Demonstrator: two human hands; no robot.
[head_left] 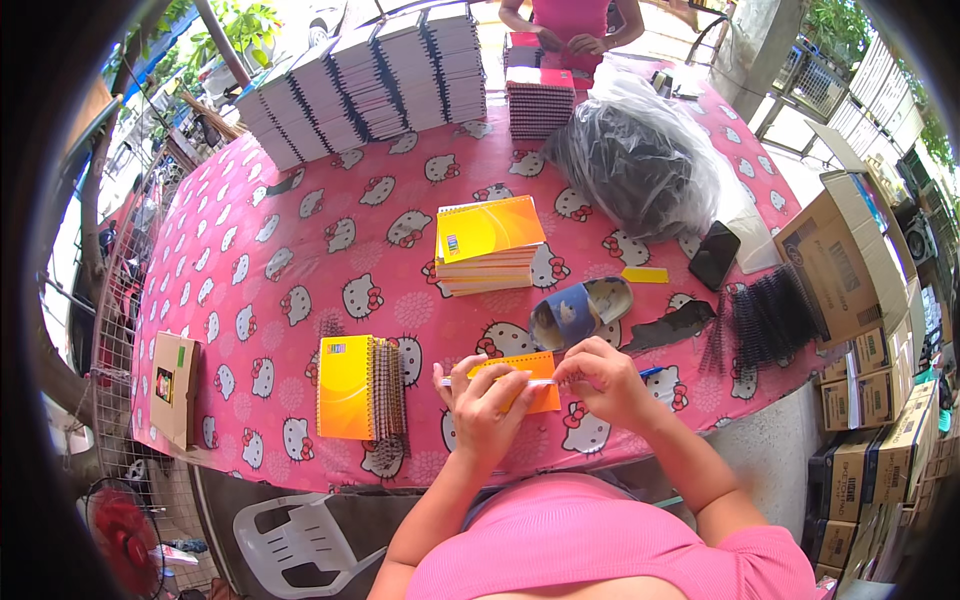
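Note:
An orange-covered notebook (543, 397) is held at the table's near edge, in front of my body. My left hand (485, 405) is closed around its left part, fingers over the pages' white edge. At the right end of that edge my right hand (607, 383) pinches with fingertips together; what sits between them is too small to make out. To the left stands a stack of yellow-orange spiral notebooks (345, 390). Farther off, another stack of yellow-orange notebooks (490, 232) lies beyond a blue slipper (580, 311).
Black spiral coils (768, 318) lie at right beside a cardboard box (840, 260). A phone (714, 256) and a plastic bag (645, 150) are farther back. Tall stacks of spiral notebooks (370, 95) line the far left; a person (572, 25) handles red notebooks (540, 98).

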